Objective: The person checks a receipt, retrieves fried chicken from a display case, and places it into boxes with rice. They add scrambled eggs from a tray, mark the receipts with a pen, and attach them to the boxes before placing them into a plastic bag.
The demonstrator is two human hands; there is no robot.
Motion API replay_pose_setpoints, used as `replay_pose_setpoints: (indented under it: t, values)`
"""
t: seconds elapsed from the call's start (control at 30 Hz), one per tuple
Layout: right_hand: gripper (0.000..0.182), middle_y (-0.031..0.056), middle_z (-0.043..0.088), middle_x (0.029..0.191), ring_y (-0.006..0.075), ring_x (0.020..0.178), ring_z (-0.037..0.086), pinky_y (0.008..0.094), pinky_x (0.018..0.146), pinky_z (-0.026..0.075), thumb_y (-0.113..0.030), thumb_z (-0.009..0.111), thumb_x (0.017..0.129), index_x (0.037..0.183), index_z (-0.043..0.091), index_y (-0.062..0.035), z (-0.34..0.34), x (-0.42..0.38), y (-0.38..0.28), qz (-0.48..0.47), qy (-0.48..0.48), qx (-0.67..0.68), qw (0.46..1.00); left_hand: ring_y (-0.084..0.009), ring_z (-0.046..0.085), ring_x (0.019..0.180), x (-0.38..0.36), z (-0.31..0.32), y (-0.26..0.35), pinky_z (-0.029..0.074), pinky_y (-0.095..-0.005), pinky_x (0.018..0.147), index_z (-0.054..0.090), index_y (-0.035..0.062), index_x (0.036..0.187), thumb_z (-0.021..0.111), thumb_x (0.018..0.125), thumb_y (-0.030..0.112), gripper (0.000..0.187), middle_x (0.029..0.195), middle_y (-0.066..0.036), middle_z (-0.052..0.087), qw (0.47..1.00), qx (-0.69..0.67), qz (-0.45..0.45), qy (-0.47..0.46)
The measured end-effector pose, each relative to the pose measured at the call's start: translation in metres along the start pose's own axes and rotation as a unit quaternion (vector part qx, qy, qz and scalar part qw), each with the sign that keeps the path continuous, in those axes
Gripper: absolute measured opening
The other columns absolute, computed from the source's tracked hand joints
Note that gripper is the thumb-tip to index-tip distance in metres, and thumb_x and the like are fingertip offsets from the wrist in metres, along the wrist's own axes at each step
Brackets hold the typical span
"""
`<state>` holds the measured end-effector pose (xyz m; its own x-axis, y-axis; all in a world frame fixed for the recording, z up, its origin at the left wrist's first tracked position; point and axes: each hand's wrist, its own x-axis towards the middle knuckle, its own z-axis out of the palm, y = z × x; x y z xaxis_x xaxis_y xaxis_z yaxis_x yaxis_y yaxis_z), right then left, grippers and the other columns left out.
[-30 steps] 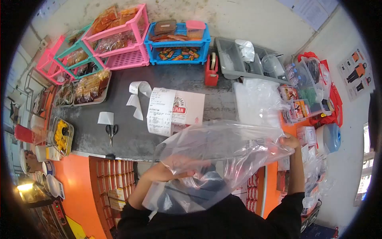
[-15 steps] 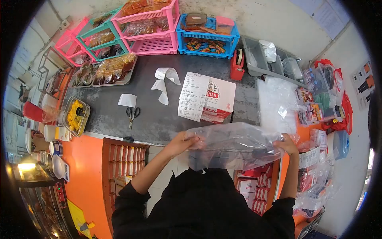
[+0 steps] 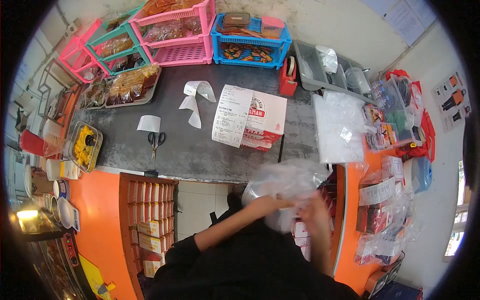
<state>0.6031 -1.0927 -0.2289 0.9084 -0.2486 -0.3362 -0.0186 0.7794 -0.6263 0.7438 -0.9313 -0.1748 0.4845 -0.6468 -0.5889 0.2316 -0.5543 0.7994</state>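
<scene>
A clear plastic bag point(image 3: 285, 176), bunched and blurred by motion, hangs over the front edge of the counter. My left hand point(image 3: 274, 203) is closed on its near side, with the fingers partly hidden. Close beside it, my right hand point(image 3: 315, 212) also grips the bag, though motion smears its fingers. Beyond the bag, a white and red food box point(image 3: 270, 111) sits on the dark counter point(image 3: 200, 155). A long printed receipt point(image 3: 231, 116) lies over the box's left side.
Scissors point(image 3: 155, 144) and curled paper strips point(image 3: 192, 106) lie left of the box. To its right are a stack of plastic bags point(image 3: 340, 132) and a red tape dispenser point(image 3: 288, 77). Pink racks point(image 3: 182, 54) and a blue rack point(image 3: 250, 60) line the back.
My hands have come together from a wide spread, the right moving left and the left moving right. The stretched bag is now gathered between them. The camera view has shifted slightly.
</scene>
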Motion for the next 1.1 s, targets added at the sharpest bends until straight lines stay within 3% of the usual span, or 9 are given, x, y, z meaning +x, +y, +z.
replay_pose_setpoints:
  t: [0.1, 0.17, 0.3, 0.4, 0.5, 0.7, 0.83, 1.0, 1.1]
  values:
    - [0.039, 0.0107, 0.057, 0.109, 0.0238, 0.1, 0.055, 0.0367, 0.083, 0.048, -0.033, 0.046, 0.091, 0.115, 0.05, -0.0033, 0.001, -0.053, -0.116, -0.168, 0.144, -0.068, 0.973, -0.0121, 0.057, 0.066, -0.034, -0.057, -0.02, 0.045, -0.0254, 0.059, 0.058, 0.0046, 0.081, 0.073, 0.072, 0.01, 0.019, 0.077, -0.01, 0.061, 0.945, -0.305, 0.104, 0.06]
    - [0.052, 0.0114, 0.053, 0.116, 0.0242, 0.107, 0.052, 0.0339, 0.088, 0.046, -0.035, 0.059, 0.081, 0.119, 0.047, -0.0018, -0.017, -0.094, -0.175, -0.325, 0.197, -0.648, 0.66, -0.0114, 0.059, 0.063, -0.072, -0.066, -0.025, 0.045, -0.0227, 0.056, 0.054, 0.006, 0.072, 0.066, 0.075, 0.002, 0.013, 0.075, -0.009, 0.06, 0.855, -0.475, 0.176, 0.116]
    - [0.072, 0.0083, 0.052, 0.114, 0.0223, 0.106, 0.05, 0.0329, 0.09, 0.043, -0.035, 0.076, 0.064, 0.119, 0.044, -0.0011, 0.009, -0.06, -0.14, -0.332, 0.173, -0.367, 0.852, -0.0159, 0.06, 0.067, -0.073, -0.093, -0.038, 0.047, -0.0278, 0.059, 0.054, 0.0055, 0.087, 0.053, 0.079, -0.008, 0.016, 0.077, -0.01, 0.06, 0.917, -0.056, 0.164, 0.359]
    - [0.076, 0.0076, 0.052, 0.11, 0.023, 0.099, 0.051, 0.0339, 0.088, 0.041, -0.032, 0.081, 0.056, 0.115, 0.045, -0.0015, 0.01, -0.026, -0.121, -0.166, 0.111, -0.44, 0.875, -0.0174, 0.06, 0.073, -0.04, -0.083, -0.076, 0.048, -0.0309, 0.064, 0.053, 0.0045, 0.095, 0.051, 0.08, -0.003, 0.017, 0.084, -0.01, 0.06, 0.905, -0.264, 0.153, 0.297]
    - [0.053, 0.0087, 0.056, 0.101, 0.0233, 0.087, 0.054, 0.031, 0.077, 0.043, -0.017, 0.072, 0.066, 0.109, 0.046, -0.0011, 0.035, 0.028, -0.068, -0.156, 0.231, -0.759, 0.588, -0.0196, 0.06, 0.082, -0.016, -0.08, -0.116, 0.049, -0.0356, 0.07, 0.053, 0.0029, 0.107, 0.047, 0.083, 0.003, 0.025, 0.094, -0.009, 0.06, 0.811, -0.542, 0.129, 0.178]
    - [0.011, 0.0121, 0.059, 0.075, 0.0253, 0.074, 0.057, 0.0311, 0.07, 0.045, -0.006, 0.057, 0.076, 0.084, 0.059, 0.0022, -0.104, 0.113, -0.036, -0.402, 0.252, -0.523, 0.708, -0.0155, 0.053, 0.078, -0.08, -0.085, -0.123, 0.045, -0.0304, 0.071, 0.046, 0.0017, 0.103, 0.057, 0.076, 0.012, 0.03, 0.089, -0.006, 0.053, 0.816, -0.529, 0.22, 0.069]
    - [0.026, 0.0136, 0.061, 0.07, 0.0244, 0.066, 0.058, 0.0328, 0.067, 0.046, -0.023, 0.066, 0.075, 0.074, 0.062, 0.002, 0.017, 0.098, -0.029, -0.325, 0.283, -0.663, 0.612, -0.0265, 0.056, 0.085, -0.07, -0.078, -0.122, 0.045, -0.0331, 0.079, 0.042, 0.0019, 0.111, 0.068, 0.072, 0.013, 0.048, 0.092, -0.012, 0.053, 0.891, 0.176, 0.19, 0.372]
    - [0.045, 0.022, 0.06, 0.095, 0.0358, 0.09, 0.056, 0.0429, 0.084, 0.041, -0.036, 0.067, 0.076, 0.098, 0.058, 0.0022, 0.084, 0.111, -0.02, -0.132, 0.17, -0.715, 0.666, -0.032, 0.056, 0.089, 0.012, -0.03, -0.126, 0.044, -0.0353, 0.081, 0.049, -0.0014, 0.111, 0.06, 0.081, 0.017, 0.037, 0.101, -0.016, 0.056, 0.885, 0.102, 0.249, 0.379]
    - [0.04, 0.0198, 0.053, 0.098, 0.0364, 0.085, 0.051, 0.0478, 0.076, 0.038, -0.027, 0.067, 0.074, 0.101, 0.054, -0.0011, 0.119, 0.083, -0.015, -0.599, 0.219, -0.664, 0.391, -0.0219, 0.057, 0.077, 0.021, -0.038, -0.126, 0.046, -0.033, 0.066, 0.051, 0.0012, 0.11, 0.051, 0.088, 0.02, 0.029, 0.09, -0.008, 0.059, 0.87, -0.124, 0.265, 0.397]
